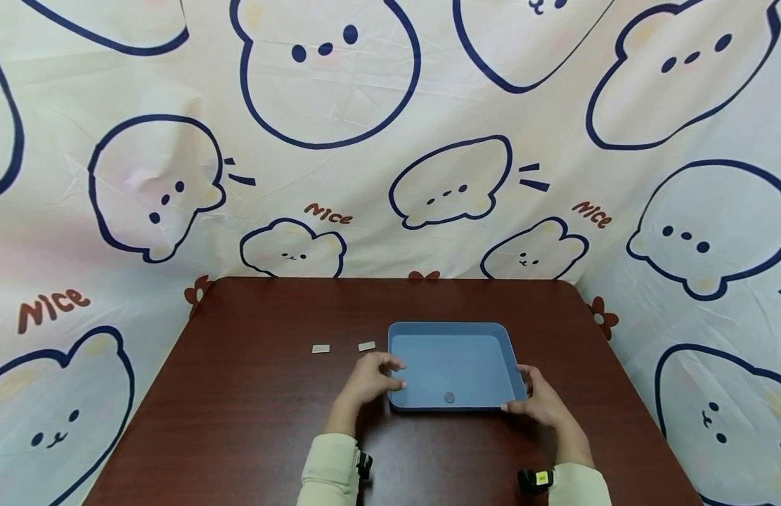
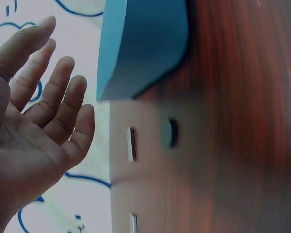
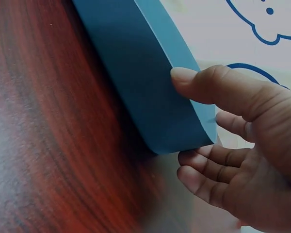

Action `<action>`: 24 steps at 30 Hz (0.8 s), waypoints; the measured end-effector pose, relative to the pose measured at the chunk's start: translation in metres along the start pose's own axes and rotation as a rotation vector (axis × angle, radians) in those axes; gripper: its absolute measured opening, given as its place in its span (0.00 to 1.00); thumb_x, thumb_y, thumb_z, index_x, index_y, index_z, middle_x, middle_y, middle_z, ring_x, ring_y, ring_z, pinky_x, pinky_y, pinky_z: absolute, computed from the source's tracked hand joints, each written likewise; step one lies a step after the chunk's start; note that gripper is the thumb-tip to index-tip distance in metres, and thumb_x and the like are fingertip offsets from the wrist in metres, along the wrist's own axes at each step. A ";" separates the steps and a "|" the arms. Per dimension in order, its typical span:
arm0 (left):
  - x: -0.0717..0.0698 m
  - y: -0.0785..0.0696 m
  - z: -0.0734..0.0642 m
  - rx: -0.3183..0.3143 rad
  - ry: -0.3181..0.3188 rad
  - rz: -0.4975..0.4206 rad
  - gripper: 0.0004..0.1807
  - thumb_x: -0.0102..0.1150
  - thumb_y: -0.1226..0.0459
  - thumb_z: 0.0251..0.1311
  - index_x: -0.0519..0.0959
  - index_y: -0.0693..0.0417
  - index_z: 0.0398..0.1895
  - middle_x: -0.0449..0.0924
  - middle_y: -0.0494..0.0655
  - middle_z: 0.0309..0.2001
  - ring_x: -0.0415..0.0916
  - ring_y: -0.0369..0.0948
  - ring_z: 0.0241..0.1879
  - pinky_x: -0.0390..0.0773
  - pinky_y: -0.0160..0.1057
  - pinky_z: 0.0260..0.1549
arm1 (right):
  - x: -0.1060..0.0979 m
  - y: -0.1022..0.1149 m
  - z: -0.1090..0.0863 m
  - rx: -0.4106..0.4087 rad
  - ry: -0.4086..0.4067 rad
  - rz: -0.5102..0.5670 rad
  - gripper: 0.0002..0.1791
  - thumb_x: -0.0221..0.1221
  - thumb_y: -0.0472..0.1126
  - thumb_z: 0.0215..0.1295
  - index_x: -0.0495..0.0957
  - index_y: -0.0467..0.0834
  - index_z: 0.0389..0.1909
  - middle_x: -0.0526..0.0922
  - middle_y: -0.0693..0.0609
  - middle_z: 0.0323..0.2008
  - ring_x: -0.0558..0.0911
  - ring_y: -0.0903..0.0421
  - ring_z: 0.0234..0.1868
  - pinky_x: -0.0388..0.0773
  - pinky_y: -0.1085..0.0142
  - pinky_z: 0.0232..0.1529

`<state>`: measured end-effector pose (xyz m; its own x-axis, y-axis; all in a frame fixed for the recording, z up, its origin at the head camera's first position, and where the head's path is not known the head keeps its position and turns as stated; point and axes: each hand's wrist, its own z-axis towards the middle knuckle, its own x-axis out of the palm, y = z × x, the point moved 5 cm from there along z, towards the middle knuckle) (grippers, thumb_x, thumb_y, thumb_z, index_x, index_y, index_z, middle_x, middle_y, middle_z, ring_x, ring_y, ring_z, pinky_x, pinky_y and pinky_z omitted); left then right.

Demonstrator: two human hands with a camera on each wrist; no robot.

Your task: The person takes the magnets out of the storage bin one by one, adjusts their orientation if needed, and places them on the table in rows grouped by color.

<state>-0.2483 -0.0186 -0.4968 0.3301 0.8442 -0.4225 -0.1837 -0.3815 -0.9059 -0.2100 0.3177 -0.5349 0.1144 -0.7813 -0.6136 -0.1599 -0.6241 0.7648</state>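
A shallow blue tray (image 1: 456, 362) lies on the table, with a small grey disc (image 1: 450, 398) inside near its front wall. At its front right corner my right hand (image 1: 542, 402) grips it, the thumb (image 3: 184, 76) at the front rim and the fingers along the side wall. My left hand (image 1: 370, 379) hovers by the tray's left edge, fingers loosely bent and apart, with nothing in it. In the left wrist view a dark round piece (image 2: 169, 133) stands out on the table near the tray's corner; the left hand hides it in the head view.
Two small pale rectangular pieces, a left one (image 1: 320, 348) and a right one (image 1: 367, 346), lie left of the tray. The brown wooden table (image 1: 251, 422) ends at a patterned cloth (image 1: 365, 176) hanging behind and at both sides.
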 end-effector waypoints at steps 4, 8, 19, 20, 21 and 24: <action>0.013 -0.011 0.006 0.014 0.065 -0.013 0.13 0.70 0.69 0.47 0.83 0.56 0.39 0.78 0.57 0.41 0.72 0.55 0.42 0.74 0.42 0.35 | -0.002 0.002 0.003 0.007 0.021 0.002 0.49 0.73 0.38 0.43 0.53 0.37 0.63 0.70 0.38 0.38 0.73 0.49 0.33 0.69 0.58 0.34; 0.025 -0.016 0.012 0.026 0.123 -0.033 0.14 0.69 0.70 0.48 0.82 0.56 0.41 0.77 0.58 0.42 0.72 0.56 0.44 0.74 0.43 0.36 | -0.004 0.003 0.004 0.008 0.032 -0.011 0.48 0.73 0.37 0.42 0.54 0.37 0.62 0.71 0.40 0.36 0.72 0.51 0.30 0.69 0.59 0.32; 0.049 -0.012 0.028 0.035 0.194 -0.067 0.17 0.69 0.72 0.48 0.81 0.62 0.44 0.77 0.58 0.43 0.72 0.56 0.46 0.74 0.40 0.37 | -0.007 0.004 0.004 0.012 0.050 -0.043 0.47 0.73 0.37 0.43 0.54 0.37 0.62 0.72 0.39 0.39 0.74 0.49 0.34 0.71 0.55 0.35; 0.050 -0.011 0.029 0.030 0.201 -0.072 0.17 0.68 0.72 0.48 0.81 0.62 0.44 0.77 0.58 0.43 0.72 0.55 0.46 0.74 0.40 0.37 | -0.007 0.005 0.004 0.014 0.053 -0.044 0.47 0.73 0.37 0.43 0.54 0.38 0.62 0.72 0.39 0.40 0.74 0.48 0.35 0.71 0.54 0.36; 0.052 -0.010 0.031 0.027 0.207 -0.075 0.17 0.68 0.72 0.48 0.81 0.62 0.44 0.77 0.58 0.43 0.72 0.55 0.46 0.74 0.40 0.37 | -0.006 0.005 0.004 0.013 0.056 -0.048 0.47 0.73 0.37 0.43 0.54 0.38 0.62 0.72 0.38 0.41 0.74 0.47 0.36 0.71 0.53 0.37; 0.056 -0.007 0.034 0.016 0.223 -0.077 0.17 0.68 0.72 0.48 0.81 0.62 0.44 0.78 0.57 0.43 0.73 0.53 0.46 0.75 0.40 0.37 | -0.005 0.005 0.004 0.005 0.069 -0.050 0.48 0.73 0.38 0.43 0.54 0.38 0.63 0.71 0.37 0.44 0.74 0.46 0.39 0.71 0.51 0.39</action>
<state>-0.2605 0.0439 -0.5132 0.5395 0.7661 -0.3494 -0.1641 -0.3113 -0.9360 -0.2149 0.3188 -0.5287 0.1900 -0.7482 -0.6356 -0.1572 -0.6623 0.7326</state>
